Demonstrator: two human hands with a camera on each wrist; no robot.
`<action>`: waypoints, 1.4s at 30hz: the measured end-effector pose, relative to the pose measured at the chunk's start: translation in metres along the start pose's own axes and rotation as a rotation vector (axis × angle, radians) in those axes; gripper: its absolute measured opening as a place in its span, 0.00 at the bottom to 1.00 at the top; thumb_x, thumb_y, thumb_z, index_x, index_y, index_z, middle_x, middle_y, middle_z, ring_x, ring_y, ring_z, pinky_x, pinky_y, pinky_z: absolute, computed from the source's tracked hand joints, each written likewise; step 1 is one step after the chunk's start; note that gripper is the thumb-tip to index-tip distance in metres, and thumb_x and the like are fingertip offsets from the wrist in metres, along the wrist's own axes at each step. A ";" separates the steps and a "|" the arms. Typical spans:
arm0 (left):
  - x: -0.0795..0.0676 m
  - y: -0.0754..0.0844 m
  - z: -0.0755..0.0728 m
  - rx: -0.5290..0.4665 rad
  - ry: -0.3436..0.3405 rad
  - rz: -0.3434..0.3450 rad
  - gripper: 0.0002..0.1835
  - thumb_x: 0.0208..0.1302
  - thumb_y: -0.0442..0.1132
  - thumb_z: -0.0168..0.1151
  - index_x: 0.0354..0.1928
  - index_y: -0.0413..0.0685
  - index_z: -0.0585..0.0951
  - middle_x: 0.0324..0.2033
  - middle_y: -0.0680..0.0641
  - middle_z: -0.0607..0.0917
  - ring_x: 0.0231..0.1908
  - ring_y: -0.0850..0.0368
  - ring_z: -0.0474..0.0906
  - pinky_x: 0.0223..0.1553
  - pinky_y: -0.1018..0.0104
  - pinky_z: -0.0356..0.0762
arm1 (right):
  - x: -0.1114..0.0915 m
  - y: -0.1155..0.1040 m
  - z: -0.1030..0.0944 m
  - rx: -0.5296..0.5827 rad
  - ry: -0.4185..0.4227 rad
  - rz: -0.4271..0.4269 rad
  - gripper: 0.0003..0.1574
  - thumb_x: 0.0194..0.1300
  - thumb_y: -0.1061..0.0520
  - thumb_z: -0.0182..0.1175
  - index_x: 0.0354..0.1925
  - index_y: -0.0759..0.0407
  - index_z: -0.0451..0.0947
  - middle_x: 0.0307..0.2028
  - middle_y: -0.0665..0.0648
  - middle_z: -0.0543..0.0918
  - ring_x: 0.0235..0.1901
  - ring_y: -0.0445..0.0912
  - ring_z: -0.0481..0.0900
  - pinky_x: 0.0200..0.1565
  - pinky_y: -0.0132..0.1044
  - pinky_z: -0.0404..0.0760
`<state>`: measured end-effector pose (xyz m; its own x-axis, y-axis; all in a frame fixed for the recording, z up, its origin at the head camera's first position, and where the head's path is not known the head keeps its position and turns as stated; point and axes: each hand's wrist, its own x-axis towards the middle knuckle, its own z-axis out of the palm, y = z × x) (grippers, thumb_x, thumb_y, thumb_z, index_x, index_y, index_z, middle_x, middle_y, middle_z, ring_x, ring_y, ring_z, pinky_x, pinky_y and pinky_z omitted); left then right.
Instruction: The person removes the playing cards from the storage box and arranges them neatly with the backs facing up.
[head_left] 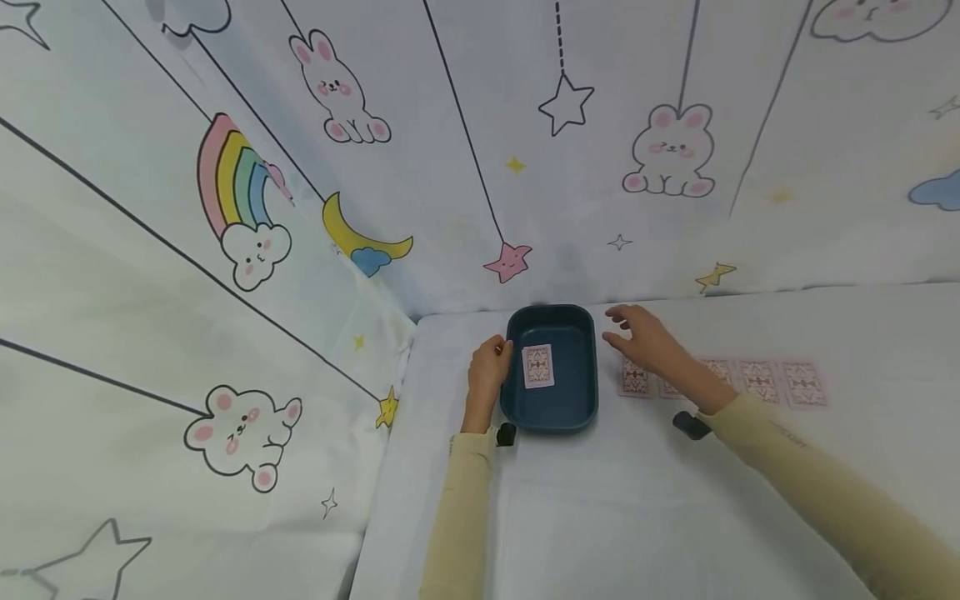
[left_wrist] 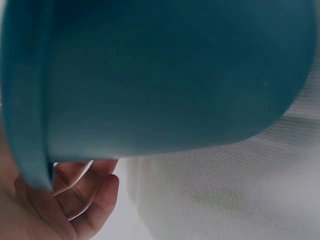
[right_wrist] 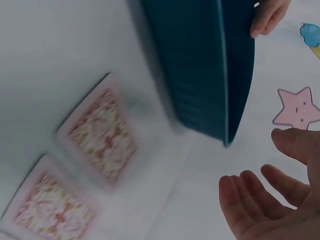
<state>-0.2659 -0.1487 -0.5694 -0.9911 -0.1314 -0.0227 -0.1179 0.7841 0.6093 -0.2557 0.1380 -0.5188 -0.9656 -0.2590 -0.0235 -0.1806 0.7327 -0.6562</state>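
A dark teal rectangular tray (head_left: 558,408) stands on the white-covered table. One playing card (head_left: 537,367) with a red-patterned back lies inside it. My left hand (head_left: 490,364) grips the tray's left rim; in the left wrist view its fingers (left_wrist: 102,200) curl under the rim along the outer wall. Just beyond the tray's right side, my right hand (head_left: 647,340) hovers with thumb and fingers spread apart and nothing between them. Below its forearm runs a row of several face-down cards (head_left: 804,383), partly hidden by the arm. Two of these cards (right_wrist: 104,135) appear in the right wrist view.
A white cloth backdrop (head_left: 450,200) with printed bunnies, stars and a rainbow rises behind and to the left of the table. White cloth (head_left: 600,517) covers the tabletop in front of the tray. Dark wrist-worn devices (head_left: 690,425) show at both wrists.
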 end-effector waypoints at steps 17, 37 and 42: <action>0.002 0.000 0.003 0.011 -0.004 -0.017 0.16 0.76 0.51 0.52 0.32 0.50 0.76 0.26 0.49 0.78 0.23 0.57 0.70 0.24 0.66 0.62 | 0.052 -0.054 0.044 -0.050 -0.107 -0.075 0.32 0.73 0.53 0.59 0.67 0.69 0.66 0.62 0.71 0.73 0.61 0.62 0.74 0.63 0.56 0.73; 0.002 -0.002 0.000 0.000 0.002 0.030 0.16 0.76 0.49 0.54 0.30 0.50 0.75 0.22 0.51 0.76 0.20 0.58 0.68 0.21 0.66 0.61 | 0.086 -0.077 0.098 -0.401 -0.447 0.044 0.34 0.75 0.56 0.55 0.71 0.70 0.60 0.66 0.75 0.67 0.66 0.69 0.67 0.65 0.62 0.69; 0.002 -0.004 -0.003 -0.013 0.002 0.032 0.15 0.75 0.48 0.55 0.30 0.50 0.76 0.22 0.50 0.77 0.20 0.57 0.69 0.21 0.65 0.63 | 0.092 -0.080 0.103 -0.469 -0.530 0.047 0.48 0.68 0.52 0.64 0.74 0.71 0.53 0.71 0.77 0.57 0.70 0.70 0.60 0.67 0.63 0.66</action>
<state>-0.2676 -0.1538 -0.5689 -0.9942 -0.1077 -0.0011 -0.0852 0.7803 0.6196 -0.3107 -0.0091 -0.5459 -0.7748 -0.4046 -0.4857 -0.3178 0.9135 -0.2541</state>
